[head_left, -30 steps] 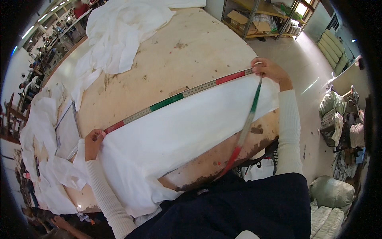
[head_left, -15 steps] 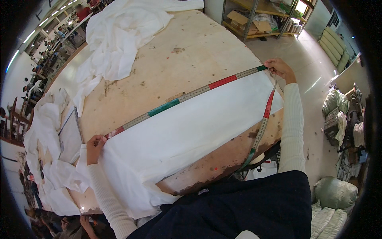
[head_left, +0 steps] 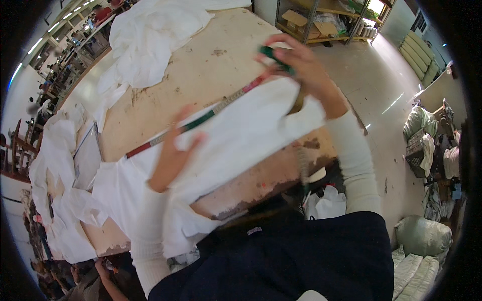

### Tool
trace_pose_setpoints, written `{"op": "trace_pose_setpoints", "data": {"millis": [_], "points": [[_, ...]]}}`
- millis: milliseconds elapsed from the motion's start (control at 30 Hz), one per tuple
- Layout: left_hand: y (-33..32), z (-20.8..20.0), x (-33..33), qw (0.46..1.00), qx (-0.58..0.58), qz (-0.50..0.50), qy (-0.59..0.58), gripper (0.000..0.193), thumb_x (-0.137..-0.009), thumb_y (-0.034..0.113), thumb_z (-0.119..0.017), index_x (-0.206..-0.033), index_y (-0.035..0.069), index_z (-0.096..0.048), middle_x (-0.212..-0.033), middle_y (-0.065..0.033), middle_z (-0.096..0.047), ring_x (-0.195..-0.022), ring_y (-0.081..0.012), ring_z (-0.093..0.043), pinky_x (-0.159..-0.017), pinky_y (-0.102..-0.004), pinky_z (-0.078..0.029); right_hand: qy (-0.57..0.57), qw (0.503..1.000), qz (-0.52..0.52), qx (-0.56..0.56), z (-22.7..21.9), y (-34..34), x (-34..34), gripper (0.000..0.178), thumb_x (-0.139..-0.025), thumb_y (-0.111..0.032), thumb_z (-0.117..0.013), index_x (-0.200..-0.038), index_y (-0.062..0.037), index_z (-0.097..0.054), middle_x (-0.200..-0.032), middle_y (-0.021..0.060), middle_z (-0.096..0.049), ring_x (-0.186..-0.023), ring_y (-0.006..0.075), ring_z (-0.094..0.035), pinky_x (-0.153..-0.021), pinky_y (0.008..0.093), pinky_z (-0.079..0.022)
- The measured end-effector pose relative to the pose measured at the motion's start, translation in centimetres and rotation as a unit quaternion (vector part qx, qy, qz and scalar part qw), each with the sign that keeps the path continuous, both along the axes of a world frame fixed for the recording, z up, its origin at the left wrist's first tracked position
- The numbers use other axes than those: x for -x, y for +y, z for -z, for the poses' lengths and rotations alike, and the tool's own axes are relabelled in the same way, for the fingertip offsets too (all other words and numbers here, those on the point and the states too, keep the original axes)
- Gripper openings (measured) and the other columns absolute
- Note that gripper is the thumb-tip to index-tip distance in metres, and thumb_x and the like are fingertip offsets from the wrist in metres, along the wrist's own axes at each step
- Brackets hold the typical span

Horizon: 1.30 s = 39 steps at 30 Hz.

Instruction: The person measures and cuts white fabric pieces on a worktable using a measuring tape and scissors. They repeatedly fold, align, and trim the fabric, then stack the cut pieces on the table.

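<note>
A white cloth piece (head_left: 236, 130) lies spread over the table in front of me. Along its far edge runs a tape measure (head_left: 201, 120) with red, green and pale sections, its left end flat on the cloth. My right hand (head_left: 301, 62) grips the tape near its other end, where a green length bends up in the fingers. My left hand (head_left: 173, 153) is blurred by motion above the cloth, thumb apart from the fingers, apparently holding nothing. Part of the tape passes behind it.
Crumpled white fabric (head_left: 143, 45) covers the far left of the worn wooden table (head_left: 221, 52). More white cloth (head_left: 60, 180) and a flat clear-covered item (head_left: 88, 158) lie at left. Metal shelves (head_left: 311, 25) stand beyond; wrapped bundles (head_left: 424, 238) sit on the right floor.
My left hand has let go of the tape's left end and moved right over the cloth. My right hand has moved left and farther away, bunching the tape.
</note>
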<state>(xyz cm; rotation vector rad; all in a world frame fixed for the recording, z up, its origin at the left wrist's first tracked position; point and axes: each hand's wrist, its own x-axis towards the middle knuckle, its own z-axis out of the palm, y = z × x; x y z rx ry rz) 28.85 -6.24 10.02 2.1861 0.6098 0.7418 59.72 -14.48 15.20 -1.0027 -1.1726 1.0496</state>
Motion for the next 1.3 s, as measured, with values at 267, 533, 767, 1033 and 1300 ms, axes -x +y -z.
{"op": "trace_pose_setpoints", "data": {"millis": [267, 533, 767, 1033, 1300], "points": [[-10.9, -4.2, 6.0, 0.894, 0.277, 0.350, 0.042, 0.025, -0.078, 0.018, -0.073, -0.096, 0.004, -0.064, -0.085, -0.0105, -0.065, -0.068, -0.0216, -0.062, -0.064, -0.0278, -0.047, -0.075, 0.742, 0.504, -0.436, -1.3, -11.1, 4.3, 0.049, -0.087, -0.020, -0.044, -0.128, 0.0079, -0.042, -0.128, 0.0215, -0.045, -0.114, 0.0330, -0.050, -0.095, 0.0462, -0.041], [-22.6, -6.9, 36.1, 0.979, 0.154, 0.100, -0.088, 0.028, -0.072, 0.019, -0.076, -0.070, 0.003, -0.053, -0.064, -0.0085, -0.055, -0.061, -0.0189, -0.056, -0.051, -0.0316, -0.043, -0.398, 0.595, 0.682, -0.150, 4.6, -27.5, -3.3, 0.033, -0.094, -0.021, -0.048, -0.114, 0.0040, -0.055, -0.104, 0.0153, -0.062, -0.089, 0.0201, -0.058, -0.084, 0.0296, -0.047], [-25.5, 0.2, 35.9, 0.855, 0.240, -0.438, 0.142, 0.026, -0.081, 0.026, -0.070, -0.084, 0.003, -0.057, -0.070, 0.0002, -0.051, -0.061, -0.0075, -0.043, -0.055, -0.0231, -0.034, -0.403, 0.821, 0.198, 0.353, 2.2, -27.9, 2.1, 0.026, -0.088, -0.014, -0.053, -0.109, -0.0010, -0.062, -0.081, 0.0079, -0.061, -0.073, 0.0118, -0.055, -0.068, 0.0258, -0.043], [-19.6, 0.9, 31.8, 0.874, 0.168, -0.417, 0.184, 0.034, -0.091, 0.022, -0.058, -0.116, -0.001, -0.055, -0.112, -0.0088, -0.061, -0.102, -0.0162, -0.055, -0.091, -0.0296, -0.041, -0.474, 0.719, 0.473, 0.186, 11.0, -17.0, -8.8, 0.041, -0.090, -0.037, -0.051, -0.111, -0.0030, -0.059, -0.099, 0.0171, -0.062, -0.096, 0.0307, -0.058, -0.084, 0.0410, -0.044], [-15.7, -4.6, 20.1, 0.954, 0.017, -0.241, 0.176, 0.026, -0.083, 0.011, -0.061, -0.106, -0.001, -0.059, -0.105, -0.0149, -0.061, -0.098, -0.0269, -0.058, -0.087, -0.0329, -0.042, -0.514, 0.598, 0.581, 0.201, 10.2, -10.3, -6.7, 0.027, -0.084, -0.018, -0.057, -0.109, -0.0096, -0.058, -0.104, 0.0171, -0.062, -0.096, 0.0323, -0.059, -0.081, 0.0425, -0.045]]}}
